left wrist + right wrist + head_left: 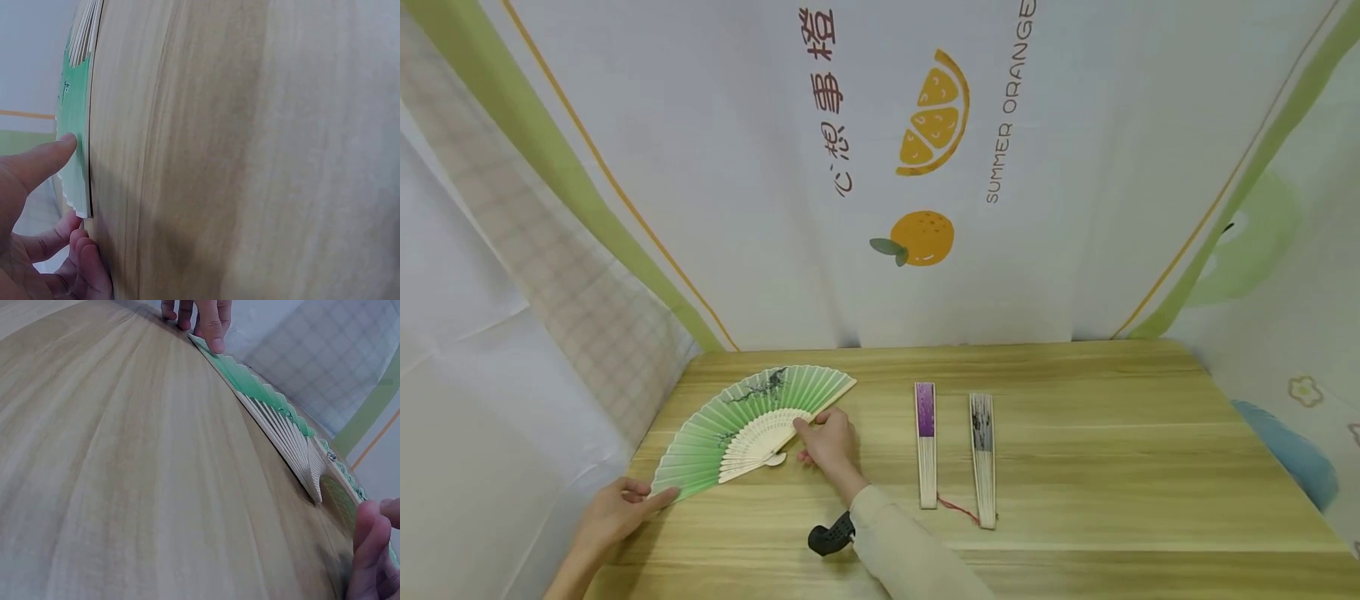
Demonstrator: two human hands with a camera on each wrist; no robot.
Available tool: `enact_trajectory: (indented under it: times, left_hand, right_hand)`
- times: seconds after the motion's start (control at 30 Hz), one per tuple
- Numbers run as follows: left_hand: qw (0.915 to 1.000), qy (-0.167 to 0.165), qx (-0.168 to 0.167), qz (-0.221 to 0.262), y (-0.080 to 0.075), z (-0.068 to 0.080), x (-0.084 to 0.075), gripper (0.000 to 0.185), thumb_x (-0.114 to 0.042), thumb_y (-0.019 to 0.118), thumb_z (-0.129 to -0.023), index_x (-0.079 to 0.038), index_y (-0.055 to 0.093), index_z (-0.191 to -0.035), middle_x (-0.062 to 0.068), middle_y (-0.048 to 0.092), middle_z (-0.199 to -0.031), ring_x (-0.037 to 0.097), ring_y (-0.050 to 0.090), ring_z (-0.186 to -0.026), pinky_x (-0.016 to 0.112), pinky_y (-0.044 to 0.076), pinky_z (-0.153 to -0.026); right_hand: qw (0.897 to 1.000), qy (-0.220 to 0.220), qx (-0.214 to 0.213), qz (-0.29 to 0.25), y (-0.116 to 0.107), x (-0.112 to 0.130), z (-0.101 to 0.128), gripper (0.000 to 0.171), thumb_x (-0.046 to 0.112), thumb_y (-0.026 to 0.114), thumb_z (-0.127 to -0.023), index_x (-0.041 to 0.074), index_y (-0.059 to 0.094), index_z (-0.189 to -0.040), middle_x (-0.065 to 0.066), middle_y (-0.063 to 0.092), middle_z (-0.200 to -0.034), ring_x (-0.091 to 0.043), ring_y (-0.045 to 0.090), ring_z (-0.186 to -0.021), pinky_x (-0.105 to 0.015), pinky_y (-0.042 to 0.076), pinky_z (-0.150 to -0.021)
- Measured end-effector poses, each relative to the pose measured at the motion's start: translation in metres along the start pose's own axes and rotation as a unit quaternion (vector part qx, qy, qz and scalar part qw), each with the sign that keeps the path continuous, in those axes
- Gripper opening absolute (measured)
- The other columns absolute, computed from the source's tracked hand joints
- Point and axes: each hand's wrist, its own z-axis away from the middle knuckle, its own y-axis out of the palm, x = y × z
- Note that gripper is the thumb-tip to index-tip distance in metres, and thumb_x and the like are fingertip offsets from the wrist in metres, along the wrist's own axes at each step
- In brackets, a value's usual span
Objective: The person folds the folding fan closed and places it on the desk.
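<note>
A green folding fan [700,442] with a dark branch print and pale ribs lies spread out on the left part of the table. At its lower left corner is my left hand [617,512]; the thumb [53,159] lies on the green leaf, and the fingers [87,259] are curled at the corner's edge. My right hand [831,442] pinches the fan's right outer stick between thumb and fingers [372,547], partway along it. In the right wrist view, that side of the fan stands raised off the wood.
Two folded fans lie right of my right hand on the wooden table [1090,467]: a purple one [927,425] and a grey one [982,442] with a red cord [958,507] between them. A black device [831,536] sits by my right wrist. Printed cloth [1037,275] hangs behind.
</note>
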Motion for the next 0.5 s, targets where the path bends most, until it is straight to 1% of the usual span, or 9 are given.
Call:
enact_trajectory:
  times: [0.13, 0.27, 0.37, 0.5]
  left_hand:
    - [0.9998, 0.014, -0.003, -0.011, 0.0018, 0.0007, -0.0039, 0.060, -0.048, 0.076, -0.089, 0.008, 0.061, -0.104, 0.019, 0.065, -0.097, 0.038, 0.061, -0.094, 0.052, 0.047, -0.081]
    - [0.9998, 0.019, 0.001, -0.006, 0.0032, 0.0016, -0.0036, 0.058, -0.044, 0.077, -0.089, 0.009, 0.060, -0.104, 0.019, 0.064, -0.097, 0.038, 0.061, -0.094, 0.051, 0.047, -0.082]
    - [0.9995, 0.028, 0.015, 0.001, 0.0023, 0.0013, 0.0009, 0.055, -0.041, 0.078, -0.089, 0.009, 0.058, -0.103, 0.020, 0.062, -0.097, 0.036, 0.059, -0.094, 0.048, 0.047, -0.080]
    - [0.9987, 0.042, 0.028, -0.003, 0.0002, 0.0003, 0.0051, 0.049, -0.035, 0.081, -0.087, 0.008, 0.060, -0.099, 0.013, 0.061, -0.094, 0.030, 0.058, -0.089, 0.042, 0.047, -0.076]
  right_hand:
    - [1.000, 0.002, -0.019, -0.015, -0.0010, 0.0008, -0.0040, 0.026, 0.019, 0.079, -0.092, 0.003, 0.058, -0.096, -0.003, 0.061, -0.051, -0.011, 0.056, -0.036, -0.023, 0.043, -0.034]
    - [1.000, 0.004, -0.028, 0.005, -0.0015, 0.0022, -0.0052, 0.022, 0.015, 0.079, -0.090, 0.006, 0.059, -0.086, 0.000, 0.060, -0.049, -0.010, 0.056, -0.036, -0.024, 0.043, -0.035]
    - [1.000, 0.004, -0.026, 0.012, -0.0008, 0.0020, -0.0054, 0.021, 0.010, 0.078, -0.089, 0.008, 0.059, -0.079, 0.001, 0.059, -0.047, -0.010, 0.057, -0.036, -0.023, 0.044, -0.035]
    - [1.000, 0.008, -0.013, -0.008, 0.0005, 0.0012, -0.0068, 0.020, 0.007, 0.075, -0.091, 0.006, 0.059, -0.079, -0.001, 0.060, -0.049, -0.010, 0.058, -0.037, -0.022, 0.045, -0.036]
